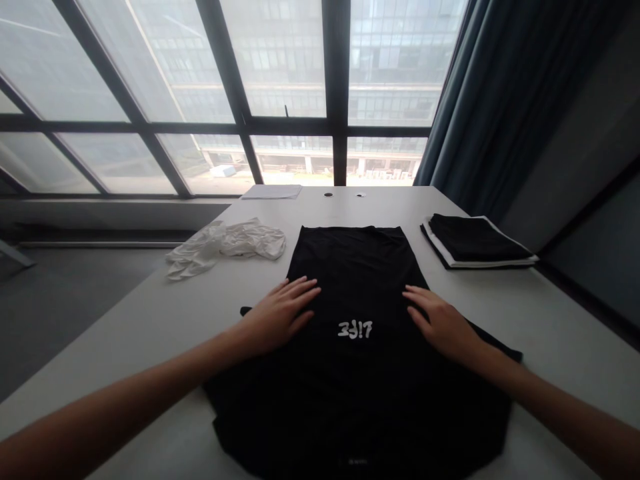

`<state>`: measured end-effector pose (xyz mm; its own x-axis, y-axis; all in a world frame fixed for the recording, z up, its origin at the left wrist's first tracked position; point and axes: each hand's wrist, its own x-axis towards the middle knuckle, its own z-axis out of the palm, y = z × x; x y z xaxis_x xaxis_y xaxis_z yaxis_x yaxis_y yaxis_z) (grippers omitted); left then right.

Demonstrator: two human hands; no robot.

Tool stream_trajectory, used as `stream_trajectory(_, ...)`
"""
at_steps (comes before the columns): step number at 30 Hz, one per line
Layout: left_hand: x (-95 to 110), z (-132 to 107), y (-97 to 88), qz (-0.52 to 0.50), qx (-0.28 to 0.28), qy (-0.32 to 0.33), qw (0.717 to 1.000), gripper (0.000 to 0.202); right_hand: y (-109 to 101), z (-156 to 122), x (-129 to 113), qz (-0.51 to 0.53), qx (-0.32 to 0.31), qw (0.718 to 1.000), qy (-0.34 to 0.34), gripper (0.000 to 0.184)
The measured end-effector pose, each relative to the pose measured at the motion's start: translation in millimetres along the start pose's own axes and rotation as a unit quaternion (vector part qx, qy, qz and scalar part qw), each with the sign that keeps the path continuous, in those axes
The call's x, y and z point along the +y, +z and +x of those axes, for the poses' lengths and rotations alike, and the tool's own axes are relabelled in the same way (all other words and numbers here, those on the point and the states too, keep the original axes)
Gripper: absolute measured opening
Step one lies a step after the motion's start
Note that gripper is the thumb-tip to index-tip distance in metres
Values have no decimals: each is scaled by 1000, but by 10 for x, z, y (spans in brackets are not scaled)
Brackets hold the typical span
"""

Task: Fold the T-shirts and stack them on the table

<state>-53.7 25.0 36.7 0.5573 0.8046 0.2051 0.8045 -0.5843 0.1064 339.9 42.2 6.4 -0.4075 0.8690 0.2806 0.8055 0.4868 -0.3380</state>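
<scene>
A black T-shirt (357,387) lies spread on the white table, its hem at the far side and its neck end toward me. White lettering, upside down from here, reads "LIFE" across it. My left hand (286,308) rests flat on the shirt's left edge, fingers stretched out and a little apart. On the right edge, my right hand (436,321) lies with its fingers extended over the cloth. Neither hand grips the fabric. The sleeves stick out to both sides, partly under my forearms.
Crumpled white cloth (253,239) lies at the left of the white table (370,208). To the right sits a stack of folded black and white garments (473,240). White sheets (273,192) lie at the far edge, near the window. A dark curtain (480,87) hangs at the right.
</scene>
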Motion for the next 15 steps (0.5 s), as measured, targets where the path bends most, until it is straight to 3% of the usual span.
stream_trajectory(3, -541, 798, -45, -21, 16, -82, 996, 46, -52, 902, 388, -27, 45, 997, 50, 36)
stream_trajectory(7, -1355, 1581, 45, 7, 21, -201, 979, 38, -38, 1822, 901, -93, -3, 983, 156, 33)
stream_trajectory(11, -1947, 1902, 199, 20, 22, -261, 965, 34, 82, 2317, 1248, -108, -14, 976, 188, 33)
stream_trajectory(15, -2280, 2058, 323, 10, -5, -283, 959, 31, 248, 2623, 1452, -114, -48, 975, 184, 38)
